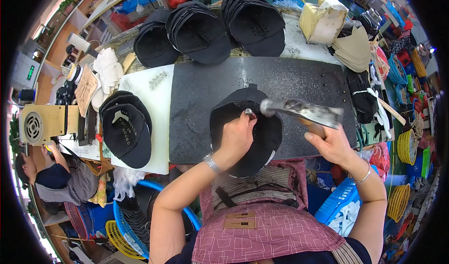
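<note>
A black cap (267, 140) lies with its inside up at the front edge of the dark work mat (201, 100). Over it, my left hand (236, 137) is closed round a short metal punch (248, 112), whose round top shows above the fingers; its lower end is hidden. My right hand (333, 144) grips a hammer (313, 112) by its wooden handle. The hammer's head, smeared by motion, is just right of the punch, above the cap; whether they touch I cannot tell. At the left, another black cap stack (135, 137) has small metal rings on it.
Three stacks of black caps (199, 32) line the back of the bench. Beige visor pieces (353, 48) and a yellowed block (322, 20) sit at back right. Blue baskets (341, 201) stand below both sides. At far left, another person (65, 182) works beside a cream machine (39, 123).
</note>
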A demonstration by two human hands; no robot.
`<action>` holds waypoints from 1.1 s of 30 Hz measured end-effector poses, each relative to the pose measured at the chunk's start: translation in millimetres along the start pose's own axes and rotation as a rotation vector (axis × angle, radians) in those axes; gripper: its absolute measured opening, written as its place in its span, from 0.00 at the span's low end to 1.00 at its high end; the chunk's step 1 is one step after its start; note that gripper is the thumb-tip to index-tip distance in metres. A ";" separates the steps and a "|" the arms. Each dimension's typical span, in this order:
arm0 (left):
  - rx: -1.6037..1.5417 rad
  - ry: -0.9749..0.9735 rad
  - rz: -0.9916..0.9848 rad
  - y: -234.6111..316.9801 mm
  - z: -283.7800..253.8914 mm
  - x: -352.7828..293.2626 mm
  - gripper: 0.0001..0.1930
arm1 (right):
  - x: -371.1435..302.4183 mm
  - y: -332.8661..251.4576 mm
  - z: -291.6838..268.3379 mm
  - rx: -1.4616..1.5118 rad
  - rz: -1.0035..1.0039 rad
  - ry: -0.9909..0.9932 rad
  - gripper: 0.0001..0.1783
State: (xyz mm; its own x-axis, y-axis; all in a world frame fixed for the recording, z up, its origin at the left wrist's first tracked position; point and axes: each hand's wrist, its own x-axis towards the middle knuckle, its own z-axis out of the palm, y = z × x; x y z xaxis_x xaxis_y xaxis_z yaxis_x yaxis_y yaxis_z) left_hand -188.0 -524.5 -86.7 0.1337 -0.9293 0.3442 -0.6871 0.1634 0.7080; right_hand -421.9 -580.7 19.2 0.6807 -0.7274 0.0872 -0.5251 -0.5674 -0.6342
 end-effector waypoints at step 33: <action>-0.382 -0.038 -0.312 7.8 -13.6 -19.4 0.05 | -36.0 -2.1 21.9 0.087 0.305 -0.132 0.17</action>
State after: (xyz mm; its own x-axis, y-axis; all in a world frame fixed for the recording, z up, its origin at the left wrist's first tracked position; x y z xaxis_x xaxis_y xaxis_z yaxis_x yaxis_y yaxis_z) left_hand -186.3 -500.6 -79.5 0.2606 -0.9634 0.0626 -0.3069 -0.0213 0.9515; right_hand -434.1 -545.0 0.6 0.5625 -0.7989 -0.2132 -0.6728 -0.2923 -0.6797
